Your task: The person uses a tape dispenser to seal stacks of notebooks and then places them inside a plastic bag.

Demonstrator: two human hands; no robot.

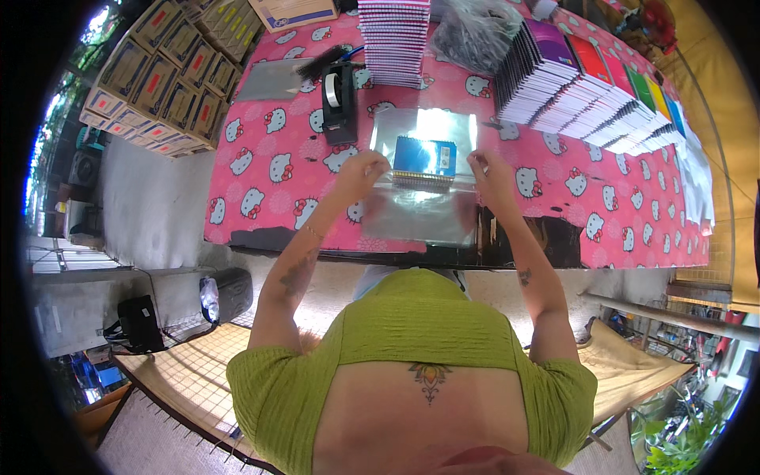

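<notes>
A blue-covered stack of small spiral notebooks [425, 161] lies on a clear plastic sheet [419, 218], its wire bindings toward me. Glare whitens part of the film and of the cover. At the left edge of the film my left hand [366, 169] is closed, fingertips pinching the plastic. My right hand [492, 176] grips the opposite edge in a similar pinch, level with the notebooks. Neither hand touches the notebooks. Left of the film stands a black tape dispenser [339, 107] with a roll of tape in it.
Behind the film rises a tall notebook stack [393, 43], beside a crumpled plastic bag [473, 36]. Rows of spiral notebooks [582, 83] with coloured covers fill the right. A flat plastic pack [271, 81] and a dark brush [319, 63] lie left. Cardboard boxes [162, 75] are piled beyond.
</notes>
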